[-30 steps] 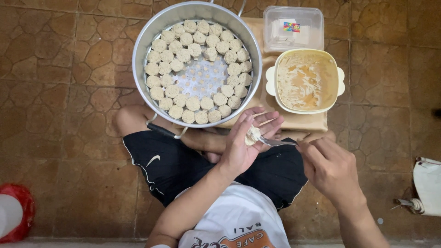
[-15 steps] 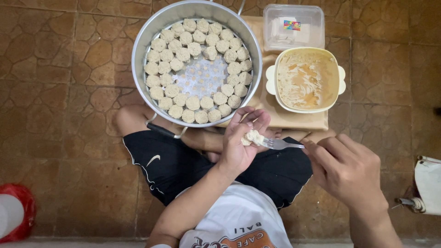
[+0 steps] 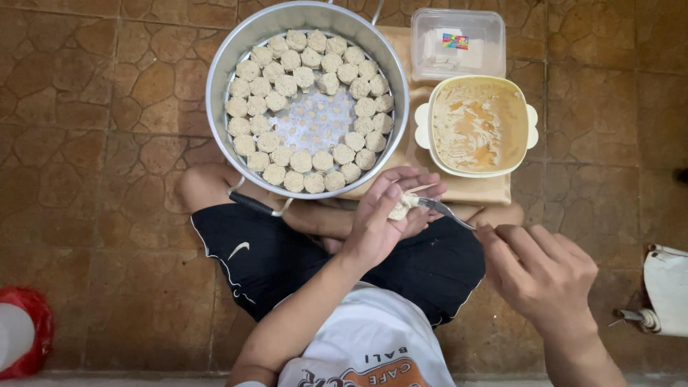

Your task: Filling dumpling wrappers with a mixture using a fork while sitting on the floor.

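In left hand (image 3: pixel 380 222), half-hidden dumpling (image 3: pixel 399 208)

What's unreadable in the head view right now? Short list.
- Dumpling: mostly covered by the left hand that cups it.
- Fork: handle hidden inside the right hand.
- Red object: cut off by the left edge.
- White object: cut off by the right edge.

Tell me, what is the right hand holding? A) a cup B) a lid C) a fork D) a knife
C: the right hand holds a metal fork by its handle, and the prongs touch the small dumpling cupped in the left hand.
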